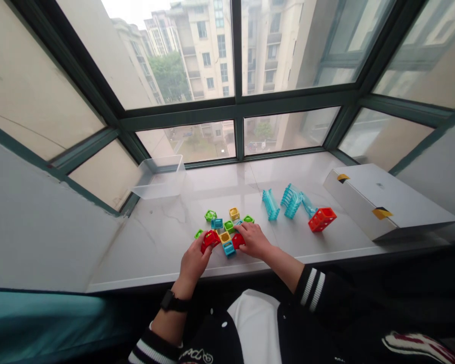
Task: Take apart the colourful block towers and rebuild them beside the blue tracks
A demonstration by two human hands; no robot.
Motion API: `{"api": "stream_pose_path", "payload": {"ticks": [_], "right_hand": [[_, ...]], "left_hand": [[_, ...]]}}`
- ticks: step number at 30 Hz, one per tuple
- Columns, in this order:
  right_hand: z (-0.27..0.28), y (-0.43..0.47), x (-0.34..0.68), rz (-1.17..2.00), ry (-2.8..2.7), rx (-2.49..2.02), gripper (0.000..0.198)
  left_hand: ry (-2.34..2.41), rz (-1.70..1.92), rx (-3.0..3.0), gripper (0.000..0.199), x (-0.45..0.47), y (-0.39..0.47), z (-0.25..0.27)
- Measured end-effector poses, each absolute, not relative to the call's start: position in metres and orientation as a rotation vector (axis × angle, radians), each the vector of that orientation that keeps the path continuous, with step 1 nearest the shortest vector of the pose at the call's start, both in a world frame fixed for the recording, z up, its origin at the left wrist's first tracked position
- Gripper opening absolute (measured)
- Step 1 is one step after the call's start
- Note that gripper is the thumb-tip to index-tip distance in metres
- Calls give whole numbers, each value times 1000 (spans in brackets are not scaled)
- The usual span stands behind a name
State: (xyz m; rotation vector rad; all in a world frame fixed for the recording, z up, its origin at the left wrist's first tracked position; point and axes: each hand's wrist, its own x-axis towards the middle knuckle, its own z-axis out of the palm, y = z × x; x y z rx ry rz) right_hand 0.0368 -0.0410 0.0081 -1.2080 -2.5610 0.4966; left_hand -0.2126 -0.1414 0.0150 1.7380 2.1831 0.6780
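Note:
My left hand, wearing a black watch on its wrist, has its fingers closed on a red toy block. My right hand grips a second red block, which its fingers partly cover. Between the hands lie a yellow block, a green block and a blue block, close against one another. Just beyond are another blue block, a green one, a yellow one and a green one by my right fingertips. Whether the red blocks are joined to their neighbours I cannot tell.
On the white marble sill, clear blue ridged pieces stand to the right, beside a tall red block. A white box sits at far right. A transparent bin stands at back left, near the window.

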Motion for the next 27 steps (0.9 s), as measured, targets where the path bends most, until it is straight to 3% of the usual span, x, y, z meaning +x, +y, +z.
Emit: {"api": "stream_pose_path", "payload": {"ticks": [2,7,10,15,19,27], "right_hand": [[11,-41,33,500,-2582,-1128,69],[9,-38,27,430,-2672,-1168,48],[7,-36,27,449,-2638,-1149,45],[0,-40,9,486,-2568,-1002,55],[-13,-46,-11,496,-2565,-1148,69],[-19,-46,-1,503,-2508,-1200,64]], "left_hand": [[2151,713,1757,52,-209,-138,16],[2120,719,1743,52,-204,-127,19],[2117,745,1734,50,-206,-124,19],[2010,859,1693,48,-203,-116,15],[1920,766,1635,49,-192,-107,9],[2020,714,1722,46,-205,-109,-3]]}}
